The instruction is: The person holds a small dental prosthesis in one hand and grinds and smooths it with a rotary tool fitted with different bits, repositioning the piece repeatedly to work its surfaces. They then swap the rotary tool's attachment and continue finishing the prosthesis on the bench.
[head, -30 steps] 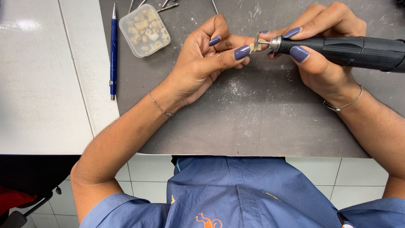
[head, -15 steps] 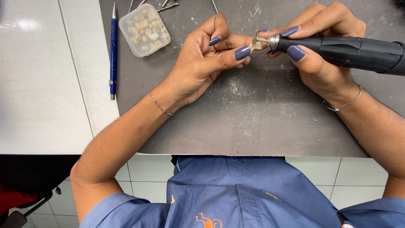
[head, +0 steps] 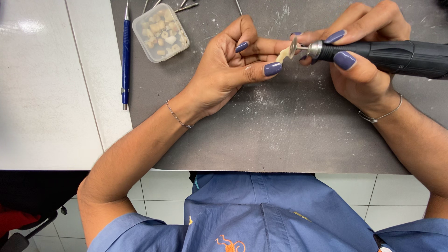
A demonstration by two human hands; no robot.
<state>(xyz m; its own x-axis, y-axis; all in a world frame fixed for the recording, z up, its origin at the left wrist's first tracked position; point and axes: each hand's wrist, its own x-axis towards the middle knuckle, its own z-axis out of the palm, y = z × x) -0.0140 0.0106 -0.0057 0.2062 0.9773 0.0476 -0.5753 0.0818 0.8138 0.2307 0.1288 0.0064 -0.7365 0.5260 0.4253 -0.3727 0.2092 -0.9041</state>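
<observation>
Left hand: the left hand (head: 228,70), upper middle of the frame, pinches a small cream-coloured flat piece (head: 283,55) between thumb and curled fingers, its heel resting on the mat, probably to steady the piece against the tool.
Right hand: the right hand (head: 359,60), upper right of the frame, is wrapped around a black cylindrical rotary handpiece (head: 396,56), thumb and forefinger close to the metal collar, a grip that seems chosen for fine control of the tip.
Workpiece: the cream piece sits between the two hands, just above the mat, with its free edge turned toward the tool.
Tool tip: a thin round cutting disc (head: 293,47) on the handpiece's shaft touches, or very nearly touches, the cream piece; which of the two cannot be told.
Mat: a dark grey work mat (head: 280,135) covers the middle of the white desk (head: 42,107) and carries pale dust and scratches under the hands.
Box: a small clear plastic box of cream and tan bits (head: 160,31) lies open at the upper left of the mat, within reach of the left hand.
Pencil: a blue mechanical pencil (head: 125,56) lies along the mat's left edge, well apart from the hands.
Spare tools: thin metal tool shafts (head: 186,6) show at the top edge, mostly cut off.
Wrists: each wrist wears a fine chain bracelet.
</observation>
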